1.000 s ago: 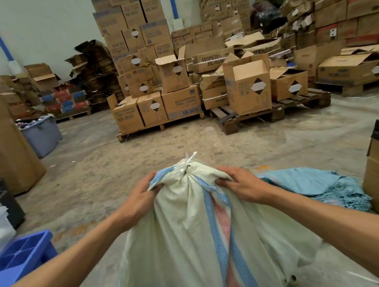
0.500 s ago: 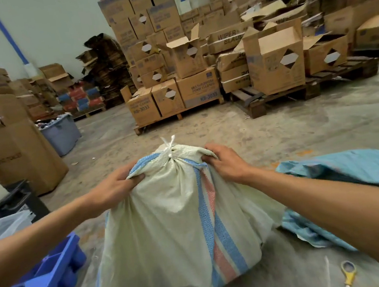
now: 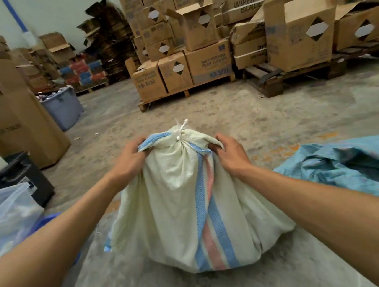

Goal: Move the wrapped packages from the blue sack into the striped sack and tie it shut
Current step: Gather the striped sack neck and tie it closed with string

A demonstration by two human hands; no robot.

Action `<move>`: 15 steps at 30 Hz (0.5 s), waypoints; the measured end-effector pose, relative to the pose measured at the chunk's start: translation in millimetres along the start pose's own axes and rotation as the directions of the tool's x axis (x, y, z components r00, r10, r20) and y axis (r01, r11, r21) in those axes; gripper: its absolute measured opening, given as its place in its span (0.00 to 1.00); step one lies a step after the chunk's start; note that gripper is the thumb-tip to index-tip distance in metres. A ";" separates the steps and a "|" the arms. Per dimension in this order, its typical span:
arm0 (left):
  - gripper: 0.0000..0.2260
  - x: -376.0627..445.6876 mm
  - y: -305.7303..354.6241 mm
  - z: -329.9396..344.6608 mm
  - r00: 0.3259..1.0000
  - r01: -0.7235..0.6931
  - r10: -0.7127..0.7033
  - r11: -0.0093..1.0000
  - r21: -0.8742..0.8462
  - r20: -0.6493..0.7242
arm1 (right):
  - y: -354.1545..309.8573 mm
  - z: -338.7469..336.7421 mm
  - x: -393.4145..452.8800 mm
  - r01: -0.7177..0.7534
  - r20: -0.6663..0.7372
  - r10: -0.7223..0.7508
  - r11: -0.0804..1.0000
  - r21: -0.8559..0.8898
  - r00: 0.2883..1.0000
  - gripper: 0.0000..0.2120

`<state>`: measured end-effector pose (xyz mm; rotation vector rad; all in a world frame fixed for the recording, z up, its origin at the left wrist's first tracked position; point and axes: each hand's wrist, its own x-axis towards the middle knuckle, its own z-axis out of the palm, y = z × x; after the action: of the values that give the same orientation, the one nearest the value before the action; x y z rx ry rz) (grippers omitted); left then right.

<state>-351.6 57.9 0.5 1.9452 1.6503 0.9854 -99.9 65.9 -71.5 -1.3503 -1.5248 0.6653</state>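
At the centre of the frame, the striped sack (image 3: 192, 214) stands full on the concrete floor (image 3: 240, 118), its neck gathered and bound with a white tie (image 3: 181, 130). The left hand (image 3: 128, 161) grips a fold of the sack's cloth just left of the neck, fingers curled into the blue edge; the right hand (image 3: 229, 154) grips the cloth just right of the neck in the same way. At the right of the frame, the blue sack (image 3: 353, 166) lies slumped on the floor beside the striped one, close to it; whether they touch cannot be told. At the lower left sits a clear plastic bag (image 3: 4, 218), with a black bin (image 3: 20, 173) behind it. Farther back, a grey tub (image 3: 63, 108) stands near a big carton (image 3: 5, 113) on the left. At the top of the frame, stacked boxes (image 3: 207, 62) rest on pallets (image 3: 294, 75).
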 end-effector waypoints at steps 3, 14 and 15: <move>0.15 -11.9 -25.3 19.1 0.994 0.044 -0.062 0.983 0.180 0.092 | 30.5 0.9 -2.1 -0.035 0.104 0.054 0.984 -0.174 0.993 0.05; 0.34 -80.4 -64.1 101.6 0.971 0.086 -0.154 0.938 0.335 0.182 | 90.9 1.7 -55.0 -0.161 0.167 0.263 0.873 -0.460 0.950 0.14; 0.36 -88.7 -71.2 104.0 0.960 0.103 -0.165 0.959 0.266 0.224 | 90.5 -1.7 -60.5 -0.139 0.219 0.246 0.900 -0.413 0.944 0.15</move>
<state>-328.8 1.9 -141.3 1.9849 1.8038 0.4794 -63.8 29.7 -167.6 -1.7942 -1.8239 0.7115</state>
